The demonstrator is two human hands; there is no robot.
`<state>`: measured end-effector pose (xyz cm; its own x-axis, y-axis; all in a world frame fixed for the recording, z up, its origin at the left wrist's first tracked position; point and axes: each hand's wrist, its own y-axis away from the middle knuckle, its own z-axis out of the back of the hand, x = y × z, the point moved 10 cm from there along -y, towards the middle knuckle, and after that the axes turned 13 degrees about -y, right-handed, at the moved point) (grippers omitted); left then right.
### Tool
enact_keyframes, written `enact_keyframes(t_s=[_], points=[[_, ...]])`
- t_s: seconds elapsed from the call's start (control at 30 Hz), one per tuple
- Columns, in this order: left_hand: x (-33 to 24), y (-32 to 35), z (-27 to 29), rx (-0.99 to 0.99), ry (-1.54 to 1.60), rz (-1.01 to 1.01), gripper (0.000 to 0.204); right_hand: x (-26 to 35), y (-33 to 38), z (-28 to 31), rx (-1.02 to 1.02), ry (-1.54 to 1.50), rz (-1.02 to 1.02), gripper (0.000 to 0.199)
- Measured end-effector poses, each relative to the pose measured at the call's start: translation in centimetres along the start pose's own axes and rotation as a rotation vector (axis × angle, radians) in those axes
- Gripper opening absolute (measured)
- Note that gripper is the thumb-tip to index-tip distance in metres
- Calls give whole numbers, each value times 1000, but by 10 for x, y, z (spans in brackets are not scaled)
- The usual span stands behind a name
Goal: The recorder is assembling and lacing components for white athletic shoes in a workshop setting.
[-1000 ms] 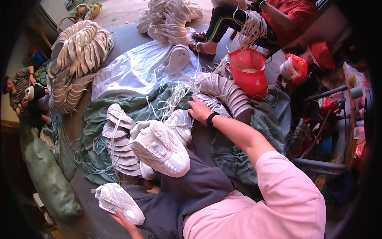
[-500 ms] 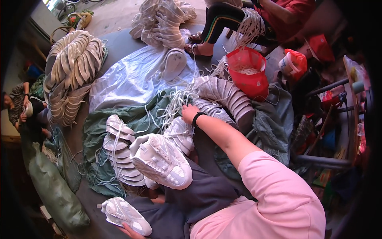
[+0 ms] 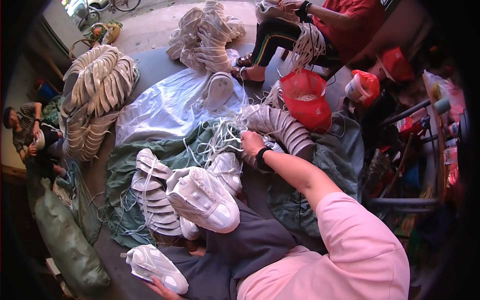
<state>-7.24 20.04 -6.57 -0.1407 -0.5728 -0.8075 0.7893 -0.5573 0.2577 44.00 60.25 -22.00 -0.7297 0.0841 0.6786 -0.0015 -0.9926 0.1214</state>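
Our right hand [image 3: 251,142] pinches white laces [image 3: 217,137], light & floppy, best taken in a bunch; left hand [image 3: 160,289] fingers grip a white sneaker [image 3: 155,267] underneath.

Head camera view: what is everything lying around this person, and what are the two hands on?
White sneaker on the lap: one, white, on the dark-trousered knee.
White sneaker at lower left: one, under the left hand.
Loose white laces: a tangle, on the green cloth.
Stacked white shoe uppers: several piles, left, top and centre.
Pale plastic sheet: one, beyond the laces.
Red bag: one, holding laces, upper right.
Seated person in red top: one, at top.
Another person: one, far left.
Left hand: touching the lower sneaker.
Right hand: in the laces; black wristband.
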Motion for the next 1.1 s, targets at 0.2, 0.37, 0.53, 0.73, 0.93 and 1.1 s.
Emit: enact_keyframes(t_s=[0.2,0.37,0.53,0.73,0.93,1.1], points=[[1,38,83,-70,-23,5,80,81,50,30,-30,-160,52,22],[35,88,126,-65,-35,14,86,94,117,26,566,-840,-461,24],[8,124,164,-192,-58,-138,78,139,208,53,934,-848,-524,24],[-119,201,182,-342,-182,-535,57,208,232,152,344,-1245,-127,22],[-131,246,126,343,-101,-464,35,309,318,224,366,-1390,163,18],[-177,300,56,864,156,-561,41,383,430,202,942,-873,509,18]])
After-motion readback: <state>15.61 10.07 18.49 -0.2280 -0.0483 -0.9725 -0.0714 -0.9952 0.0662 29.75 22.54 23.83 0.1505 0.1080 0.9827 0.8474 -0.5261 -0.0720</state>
